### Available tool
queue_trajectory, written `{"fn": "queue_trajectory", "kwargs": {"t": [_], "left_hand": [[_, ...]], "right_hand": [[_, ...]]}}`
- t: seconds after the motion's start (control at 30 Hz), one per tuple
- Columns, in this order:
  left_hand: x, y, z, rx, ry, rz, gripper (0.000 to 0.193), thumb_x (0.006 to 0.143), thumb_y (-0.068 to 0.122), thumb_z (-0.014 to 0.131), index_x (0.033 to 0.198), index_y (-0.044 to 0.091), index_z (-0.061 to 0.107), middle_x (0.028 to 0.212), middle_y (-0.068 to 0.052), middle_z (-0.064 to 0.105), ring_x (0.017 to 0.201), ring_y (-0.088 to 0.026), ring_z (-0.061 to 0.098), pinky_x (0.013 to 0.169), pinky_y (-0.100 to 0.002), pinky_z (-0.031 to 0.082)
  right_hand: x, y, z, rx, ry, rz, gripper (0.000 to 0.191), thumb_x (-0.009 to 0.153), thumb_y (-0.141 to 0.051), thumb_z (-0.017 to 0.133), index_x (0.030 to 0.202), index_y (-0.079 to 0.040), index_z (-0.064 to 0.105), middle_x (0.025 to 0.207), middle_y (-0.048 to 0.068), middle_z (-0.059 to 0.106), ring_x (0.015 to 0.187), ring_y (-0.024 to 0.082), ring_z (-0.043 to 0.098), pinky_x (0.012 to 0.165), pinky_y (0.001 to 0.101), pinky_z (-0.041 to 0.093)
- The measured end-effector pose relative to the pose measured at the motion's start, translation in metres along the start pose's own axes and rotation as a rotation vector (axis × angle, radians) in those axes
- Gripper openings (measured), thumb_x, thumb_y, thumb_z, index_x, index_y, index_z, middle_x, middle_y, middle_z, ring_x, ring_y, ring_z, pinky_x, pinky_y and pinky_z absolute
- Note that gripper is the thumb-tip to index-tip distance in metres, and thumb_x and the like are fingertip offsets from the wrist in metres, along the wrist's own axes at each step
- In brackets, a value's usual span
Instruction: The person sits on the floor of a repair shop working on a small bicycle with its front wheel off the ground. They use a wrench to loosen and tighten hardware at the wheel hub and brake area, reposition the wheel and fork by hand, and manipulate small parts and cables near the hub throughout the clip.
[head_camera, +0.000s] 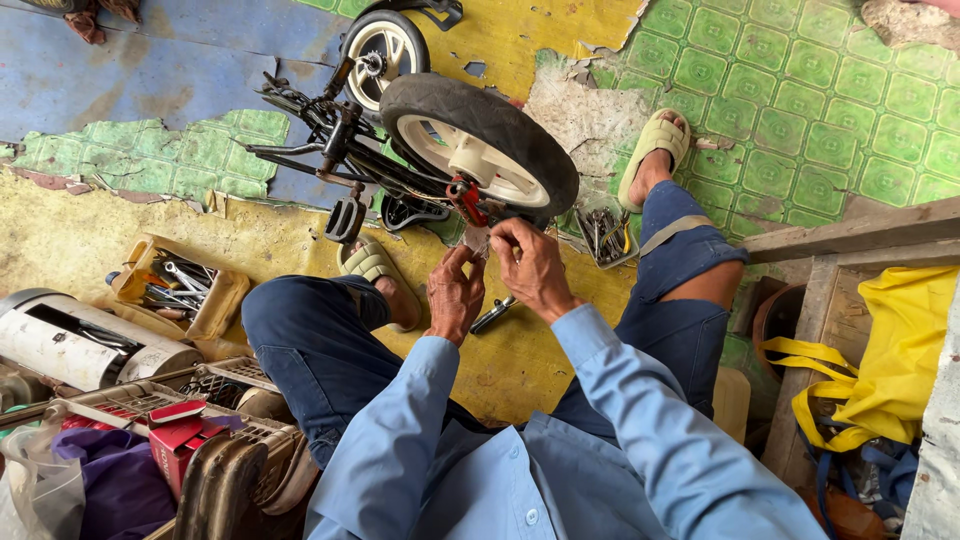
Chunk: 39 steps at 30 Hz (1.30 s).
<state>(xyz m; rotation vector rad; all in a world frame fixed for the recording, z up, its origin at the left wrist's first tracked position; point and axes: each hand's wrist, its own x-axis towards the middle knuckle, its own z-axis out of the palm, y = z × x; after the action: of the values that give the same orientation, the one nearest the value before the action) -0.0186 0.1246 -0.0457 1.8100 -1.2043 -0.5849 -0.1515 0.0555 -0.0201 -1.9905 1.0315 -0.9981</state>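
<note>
Both hands, left hand (455, 297) and right hand (530, 268), are pinching a small part (478, 240) just below the wheel (480, 145); each grip is narrow.

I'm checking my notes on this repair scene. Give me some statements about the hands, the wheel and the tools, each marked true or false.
1. Both hands, left hand and right hand, meet at the small bicycle's wheel. True.
2. The wheel's tyre is white. False: the tyre is black, the rim white.
3. A tool lies on the floor below the hands. True.
4. The yellow bag hangs on the wheel. False: it lies apart, at the right.
</note>
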Motion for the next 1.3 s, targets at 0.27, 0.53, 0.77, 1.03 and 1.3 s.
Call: {"fn": "queue_trajectory", "kwargs": {"t": [0.27, 0.53, 0.77, 1.03, 1.3], "left_hand": [[-0.005, 0.007, -0.007, -0.014, 0.012, 0.077, 0.012, 0.091, 0.018, 0.075, 0.1, 0.01, 0.076, 0.104, -0.008, 0.072, 0.06, -0.026, 0.066, 0.06, -0.038, 0.051], [-0.008, 0.013, -0.01, -0.012, -0.001, 0.089, 0.017, 0.089, 0.019, 0.076, 0.103, 0.01, 0.078, 0.108, -0.006, 0.072, 0.059, -0.019, 0.063, 0.059, -0.034, 0.052], [-0.007, 0.023, -0.017, -0.184, -0.072, 0.025, 0.017, 0.091, 0.021, 0.076, 0.101, 0.007, 0.078, 0.104, -0.004, 0.071, 0.056, -0.014, 0.055, 0.055, -0.032, 0.048], [-0.01, 0.015, -0.012, -0.186, -0.072, -0.031, 0.017, 0.093, 0.019, 0.074, 0.094, 0.003, 0.078, 0.085, -0.006, 0.07, 0.056, -0.014, 0.052, 0.055, -0.032, 0.044], [-0.01, 0.011, -0.011, -0.237, -0.067, -0.054, 0.021, 0.096, 0.021, 0.073, 0.095, 0.0, 0.076, 0.081, -0.006, 0.066, 0.058, -0.013, 0.05, 0.057, -0.032, 0.044]], "right_hand": [[-0.022, 0.036, -0.023, 0.467, -0.312, 0.821, 0.013, 0.096, -0.015, 0.068, 0.088, -0.005, 0.067, 0.076, 0.003, 0.07, 0.063, 0.01, 0.066, 0.05, 0.0274, 0.05], [-0.032, 0.053, -0.027, 1.191, -0.356, 1.199, 0.01, 0.094, -0.014, 0.068, 0.089, -0.008, 0.061, 0.074, -0.001, 0.055, 0.063, 0.009, 0.053, 0.047, 0.0222, 0.037], [-0.023, 0.053, -0.013, 1.127, -0.217, 1.183, 0.012, 0.092, -0.016, 0.065, 0.085, -0.009, 0.059, 0.072, 0.0, 0.056, 0.058, 0.009, 0.051, 0.043, 0.0225, 0.035], [-0.024, 0.036, -0.003, 1.061, -0.11, 1.24, 0.029, 0.095, -0.034, 0.064, 0.087, -0.006, 0.064, 0.071, 0.001, 0.058, 0.056, 0.011, 0.053, 0.043, 0.0245, 0.036], [-0.036, 0.023, -0.007, 0.897, -0.007, 0.948, 0.014, 0.096, -0.019, 0.062, 0.102, -0.008, 0.067, 0.082, 0.002, 0.068, 0.061, 0.009, 0.059, 0.047, 0.0232, 0.044]]}}
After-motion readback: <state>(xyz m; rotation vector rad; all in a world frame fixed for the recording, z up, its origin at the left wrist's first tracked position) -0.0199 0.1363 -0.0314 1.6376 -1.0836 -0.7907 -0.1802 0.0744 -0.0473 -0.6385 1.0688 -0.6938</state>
